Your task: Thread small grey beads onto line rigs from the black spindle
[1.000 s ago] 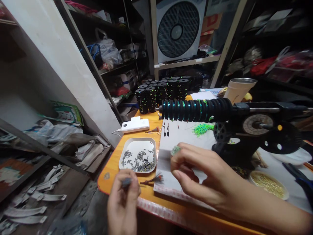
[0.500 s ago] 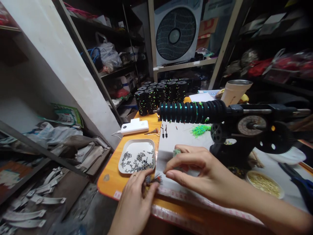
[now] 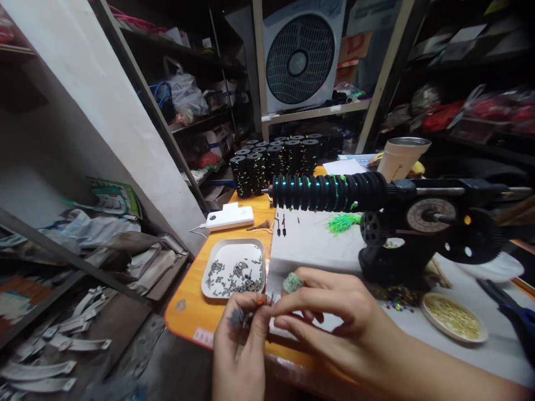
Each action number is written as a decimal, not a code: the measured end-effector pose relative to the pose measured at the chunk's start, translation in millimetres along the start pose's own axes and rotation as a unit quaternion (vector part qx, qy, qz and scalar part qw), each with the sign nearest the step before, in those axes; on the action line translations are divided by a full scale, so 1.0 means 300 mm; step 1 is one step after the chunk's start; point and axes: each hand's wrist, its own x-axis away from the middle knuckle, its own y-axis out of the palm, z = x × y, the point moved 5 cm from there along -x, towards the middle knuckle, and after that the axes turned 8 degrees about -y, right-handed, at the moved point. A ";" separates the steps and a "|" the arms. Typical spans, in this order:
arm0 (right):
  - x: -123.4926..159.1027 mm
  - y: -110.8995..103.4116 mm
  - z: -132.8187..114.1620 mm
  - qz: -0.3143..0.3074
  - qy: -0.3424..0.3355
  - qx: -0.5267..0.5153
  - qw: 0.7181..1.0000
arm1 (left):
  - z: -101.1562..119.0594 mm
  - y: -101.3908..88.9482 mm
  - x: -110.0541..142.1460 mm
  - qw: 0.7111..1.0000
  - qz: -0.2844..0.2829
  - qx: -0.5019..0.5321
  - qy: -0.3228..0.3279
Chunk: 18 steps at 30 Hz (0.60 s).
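My left hand (image 3: 244, 351) is closed around a small bundle of dark strands (image 3: 262, 301) with an orange patch near its end. A greyish-blue smudge or object shows at its curled index finger; I cannot make out which. My right hand (image 3: 338, 312) meets it from the right, thumb and index finger pinched close to the strand ends. Whatever lies between those fingertips is too small to name. A green wrap (image 3: 292, 282) covers one of my right fingers. Just beyond the left hand sits a white tray (image 3: 212, 249) of small dark grey pieces.
A black machine (image 3: 384, 262) with a ribbed roller (image 3: 330, 192) stands at right. Green strands (image 3: 343, 224) lie on the white sheet (image 3: 309, 245). A dish of gold bits (image 3: 453, 317) and scissors-like blue-black handles (image 3: 512, 312) are at right. Black ribbed cylinders (image 3: 276, 159) stand behind, near a power bank (image 3: 229, 217).
My left hand moved right to the strand bundle on the table and picked it up. My right hand came slightly lower and left, so both hands now meet at the bundle.
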 end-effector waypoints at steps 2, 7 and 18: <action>0.004 -0.004 0.008 0.015 0.007 0.009 1.000 | -0.003 0.017 0.014 1.000 -0.018 0.007 -0.019; 0.000 -0.017 0.018 0.022 0.027 0.008 0.999 | 0.012 0.035 0.032 0.998 -0.027 -0.007 0.047; 0.013 0.004 0.028 0.006 0.009 0.030 0.999 | -0.022 0.052 0.040 0.990 0.000 0.068 -0.121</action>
